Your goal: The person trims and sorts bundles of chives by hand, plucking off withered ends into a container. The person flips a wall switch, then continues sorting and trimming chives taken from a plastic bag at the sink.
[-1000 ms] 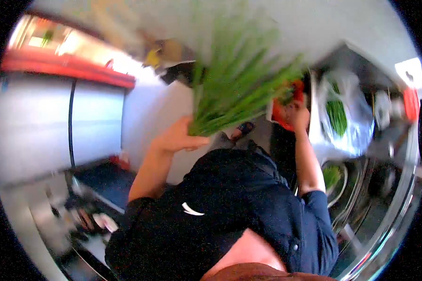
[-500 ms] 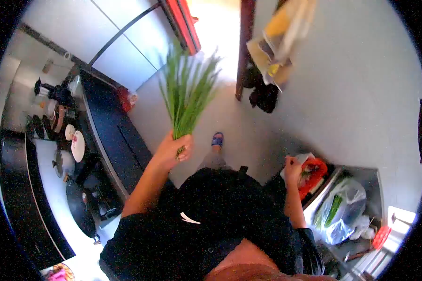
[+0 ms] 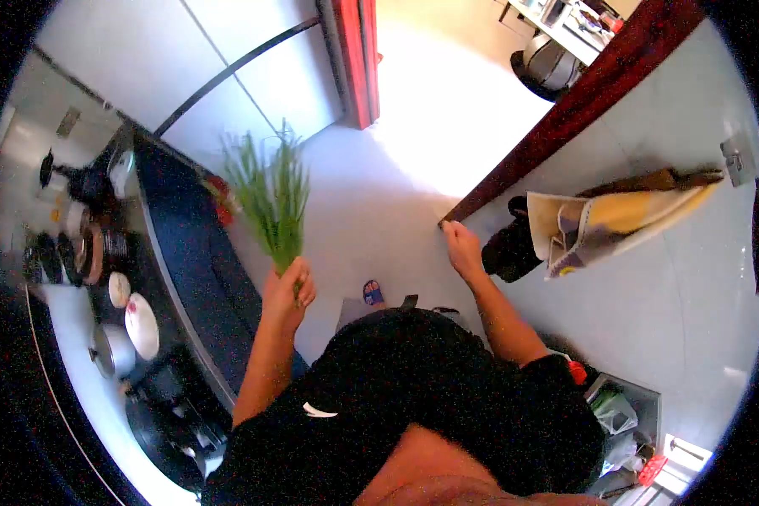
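My left hand (image 3: 288,288) is closed around the lower end of a bunch of chives (image 3: 271,198), long thin green leaves that fan out upward, slightly blurred. The stem ends show just below the fingers. In front of me on the right, my right hand (image 3: 464,250) has its fingers curled in, and nothing sticks out of it. It appears near the foot of the dark red door frame (image 3: 557,114); whether it touches the frame I cannot tell.
Along the left runs a counter with a white oval plate (image 3: 142,326), a pot (image 3: 114,351) and a black wok (image 3: 156,438). A yellow and white cloth (image 3: 624,221) hangs on the right wall. Bright floor (image 3: 422,110) lies through the doorway. Behind right, a plastic bag (image 3: 616,413) rests by the sink.
The view has turned toward the doorway. My right hand has moved forward, away from the red bag by the sink. The chives stay in my left hand, now further left and lower.
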Demonstrator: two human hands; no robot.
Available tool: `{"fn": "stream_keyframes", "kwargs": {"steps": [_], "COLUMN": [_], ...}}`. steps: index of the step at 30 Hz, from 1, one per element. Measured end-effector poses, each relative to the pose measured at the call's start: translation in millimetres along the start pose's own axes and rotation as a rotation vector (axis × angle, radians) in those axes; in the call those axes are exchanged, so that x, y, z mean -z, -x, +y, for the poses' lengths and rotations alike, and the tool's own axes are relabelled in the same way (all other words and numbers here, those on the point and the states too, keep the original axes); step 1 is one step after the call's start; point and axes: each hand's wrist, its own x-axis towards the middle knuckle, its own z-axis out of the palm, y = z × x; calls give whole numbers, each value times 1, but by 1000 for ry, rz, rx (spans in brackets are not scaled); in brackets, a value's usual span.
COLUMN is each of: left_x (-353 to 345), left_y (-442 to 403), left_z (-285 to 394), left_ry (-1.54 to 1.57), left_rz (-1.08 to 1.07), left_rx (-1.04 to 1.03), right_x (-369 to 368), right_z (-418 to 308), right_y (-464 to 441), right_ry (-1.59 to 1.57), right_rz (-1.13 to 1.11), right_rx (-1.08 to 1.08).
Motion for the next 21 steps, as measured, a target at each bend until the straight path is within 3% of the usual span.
{"fn": "stream_keyframes", "kwargs": {"steps": [5, 7, 10, 13, 16, 19, 21], "left_x": [-9, 8, -8, -31, -59, -96, -35], "left_y": [-103, -96, -136, -161, -211, -271, -199], "left_z": [34, 39, 54, 65, 67, 77, 80], "left_ry": [-27, -9, 39, 43, 161, 210, 364], "left_rz": [93, 232, 250, 318, 342, 393, 368], "left_rx": [-87, -104, -212, -292, -349, -354, -350], "right_x": [-34, -34, -46, -52, -110, -127, -113], "right_z": [-45, -76, -100, -106, -71, -84, -151], "right_y": [-174, -196, -305, -427, -593, -719, -658], "right_ry": [-90, -154, -306, -545, -743, -882, -1018], "right_rz": [50, 113, 331, 154, 222, 319, 522], "right_rx": [101, 127, 109, 19, 267, 456, 252]}}
